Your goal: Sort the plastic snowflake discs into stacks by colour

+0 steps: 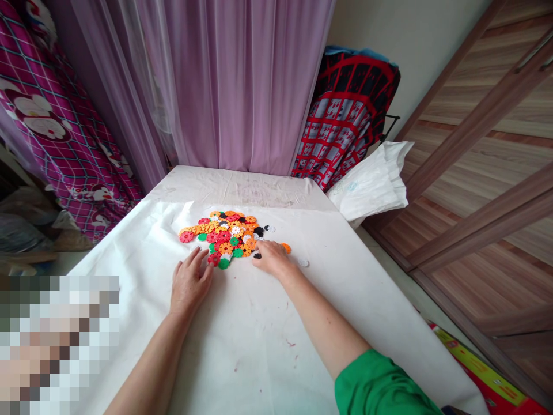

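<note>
A pile of flower-shaped plastic discs (224,235) in red, orange, yellow, green, white and black lies on the white-covered table (259,323). At its near left edge is my left hand (190,279), fingers spread, the tips close to a red disc (213,260) and a green disc (223,263). My right hand (273,257) rests at the right edge of the pile, fingers bent and thumb apart. Between those fingers and the thumb a black disc (257,256) shows, not visibly gripped. Part of the pile is hidden behind this hand.
Right of my right hand lie an orange disc (286,248) and a white disc (304,263). A white bag (371,181) sits against the table's far right edge. Purple curtains (242,86) hang behind; a wooden wardrobe (484,173) stands right. A blurred patch covers the lower left.
</note>
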Motion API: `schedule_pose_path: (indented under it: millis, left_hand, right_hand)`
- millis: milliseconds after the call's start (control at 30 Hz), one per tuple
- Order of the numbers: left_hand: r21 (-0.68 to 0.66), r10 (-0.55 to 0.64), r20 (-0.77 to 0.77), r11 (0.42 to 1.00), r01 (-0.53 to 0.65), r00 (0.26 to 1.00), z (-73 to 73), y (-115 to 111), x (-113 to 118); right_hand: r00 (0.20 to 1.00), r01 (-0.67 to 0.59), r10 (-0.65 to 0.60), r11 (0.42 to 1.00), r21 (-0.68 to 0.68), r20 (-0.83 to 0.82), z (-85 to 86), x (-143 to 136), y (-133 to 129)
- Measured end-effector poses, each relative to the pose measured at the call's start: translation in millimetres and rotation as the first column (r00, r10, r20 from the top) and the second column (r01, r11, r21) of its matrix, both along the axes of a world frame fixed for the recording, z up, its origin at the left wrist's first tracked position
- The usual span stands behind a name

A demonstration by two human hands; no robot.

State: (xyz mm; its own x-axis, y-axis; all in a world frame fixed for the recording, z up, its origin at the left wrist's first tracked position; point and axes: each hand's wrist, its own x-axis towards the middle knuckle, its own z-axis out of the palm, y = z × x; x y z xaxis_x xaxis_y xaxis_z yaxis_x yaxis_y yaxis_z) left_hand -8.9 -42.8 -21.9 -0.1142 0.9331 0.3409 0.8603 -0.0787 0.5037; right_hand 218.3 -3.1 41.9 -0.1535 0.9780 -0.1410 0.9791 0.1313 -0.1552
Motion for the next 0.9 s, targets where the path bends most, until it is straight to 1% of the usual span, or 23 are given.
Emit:
schedule_pose_path:
  millis: [133,200,267,333,400,467,533,733,900]
  left_hand:
    - [0.029,-0.001,-0.002,1.0,0.001,1.0,-2.8,-0.2,-0.8]
    - [0.038,0.002,-0.004,0.999,-0.002,1.0,-4.8,-0.1,-1.5]
    - [0.042,0.006,-0.003,0.999,-0.006,1.0,-5.9,0.0,-1.8]
    - [0.044,0.005,-0.002,0.999,-0.005,1.0,-5.7,0.1,-1.5]
    - [0.035,0.003,-0.001,0.999,-0.002,1.0,-4.2,0.1,-0.7]
    - [0.017,0.003,-0.001,1.0,-0.003,1.0,-2.3,0.1,0.1]
    - [0.001,0.004,0.001,1.0,-0.004,1.0,-0.7,0.0,0.5]
    - [0.007,-0.008,0.0,1.0,0.008,1.0,0.0,-0.6,-0.9]
    - [-0.029,-0.006,-0.005,1.0,0.006,1.0,2.5,-1.5,0.0]
  right_hand:
    - [1.0,-0.013,0.013,1.0,-0.01,0.008,0.2,-2.2,1.0]
    - [0.999,-0.006,0.005,1.0,-0.025,-0.042,-0.5,1.8,4.8]
    - [0.99,0.013,-0.018,0.999,-0.034,-0.137,0.5,12.4,9.6]
    - [0.971,0.063,-0.067,0.998,-0.024,-0.229,3.8,28.4,13.6]
    - [0.957,0.118,-0.115,0.993,-0.005,-0.266,7.8,44.7,15.4]
    - [0.959,0.135,-0.131,0.991,-0.002,-0.251,10.2,55.7,14.6]
    - [0.969,0.106,-0.105,0.994,-0.007,-0.222,9.2,58.6,12.2]
    - [0.99,0.004,-0.004,1.0,0.001,-0.143,-2.5,43.3,4.7]
    - [0.998,-0.053,0.053,0.999,0.0,-0.038,-2.5,38.5,2.2]
